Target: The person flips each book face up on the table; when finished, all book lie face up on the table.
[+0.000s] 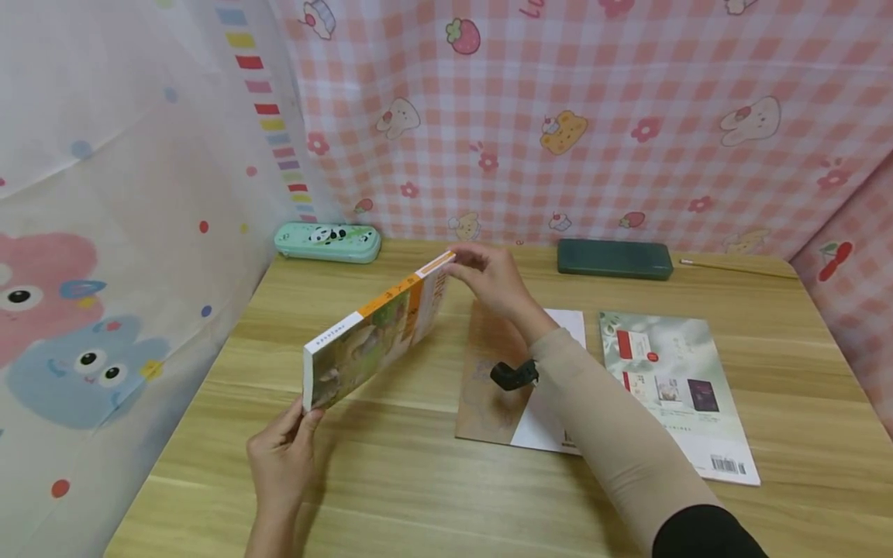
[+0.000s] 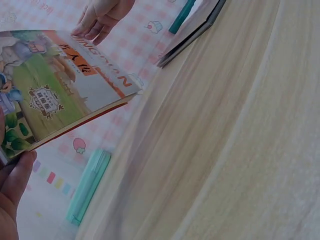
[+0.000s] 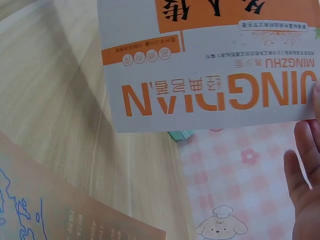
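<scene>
A paperback book (image 1: 370,341) with a white and orange spine is held tilted above the left part of the wooden table. My left hand (image 1: 282,457) pinches its near lower corner between thumb and fingers. At the far end, the right hand (image 1: 491,279) grips the book's upper corner. In the left wrist view, the illustrated cover (image 2: 70,75) is seen with a green and orange design. Large orange letters (image 3: 210,95) appear upside down in the right wrist view. Beneath my right forearm lies a brown and white booklet (image 1: 488,372), partly hidden by the arm.
A pale green magazine (image 1: 670,426) lies on the right of the table (image 1: 391,496). Along the back stand a mint panda pencil case (image 1: 328,244), a dark green case (image 1: 614,260) and a pencil (image 1: 739,270). Patterned cloth (image 1: 502,101) hangs behind and at both sides.
</scene>
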The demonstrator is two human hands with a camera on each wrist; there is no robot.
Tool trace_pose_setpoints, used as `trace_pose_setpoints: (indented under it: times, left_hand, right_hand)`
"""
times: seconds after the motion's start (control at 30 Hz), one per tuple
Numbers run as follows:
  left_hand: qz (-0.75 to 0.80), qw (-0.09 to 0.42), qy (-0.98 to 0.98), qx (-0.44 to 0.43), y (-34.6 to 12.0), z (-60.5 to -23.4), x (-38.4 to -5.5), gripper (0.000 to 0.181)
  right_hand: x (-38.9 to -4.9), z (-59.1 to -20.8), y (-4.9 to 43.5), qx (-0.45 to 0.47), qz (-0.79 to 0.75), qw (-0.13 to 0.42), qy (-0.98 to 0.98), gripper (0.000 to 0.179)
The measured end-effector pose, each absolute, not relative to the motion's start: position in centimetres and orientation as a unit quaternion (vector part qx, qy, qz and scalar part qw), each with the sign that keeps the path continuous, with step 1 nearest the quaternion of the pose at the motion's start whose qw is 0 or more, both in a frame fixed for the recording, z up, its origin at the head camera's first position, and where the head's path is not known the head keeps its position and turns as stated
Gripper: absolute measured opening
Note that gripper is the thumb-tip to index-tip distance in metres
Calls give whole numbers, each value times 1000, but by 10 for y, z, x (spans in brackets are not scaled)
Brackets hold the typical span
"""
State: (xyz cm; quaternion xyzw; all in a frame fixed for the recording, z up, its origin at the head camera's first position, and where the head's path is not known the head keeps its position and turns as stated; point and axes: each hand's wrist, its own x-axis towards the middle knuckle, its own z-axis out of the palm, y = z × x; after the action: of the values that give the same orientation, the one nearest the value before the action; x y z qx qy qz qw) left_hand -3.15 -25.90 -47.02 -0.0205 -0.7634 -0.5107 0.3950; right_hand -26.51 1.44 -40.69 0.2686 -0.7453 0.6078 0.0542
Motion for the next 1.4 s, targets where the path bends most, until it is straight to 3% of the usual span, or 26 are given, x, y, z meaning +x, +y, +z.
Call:
trace_pose_setpoints:
  times: [0.57, 1.03, 1.17, 1.4]
  left_hand:
    - [-480, 378, -786, 96, -250, -460, -27, 27]
    - [-511, 336, -779, 142, -247, -458, -27, 25]
    - [-511, 330, -776, 168, -247, -459, -28, 27]
    - [-510, 319, -769, 216, -250, -463, -28, 32]
  right_hand:
    - [-267, -414, -2, 243, 610, 45, -753, 21]
    - [-263, -423, -16, 144, 609, 47, -779, 26]
    - [-263, -430, -21, 148, 632, 26, -760, 29]
    - [-261, -443, -27, 167, 646, -60, -742, 49]
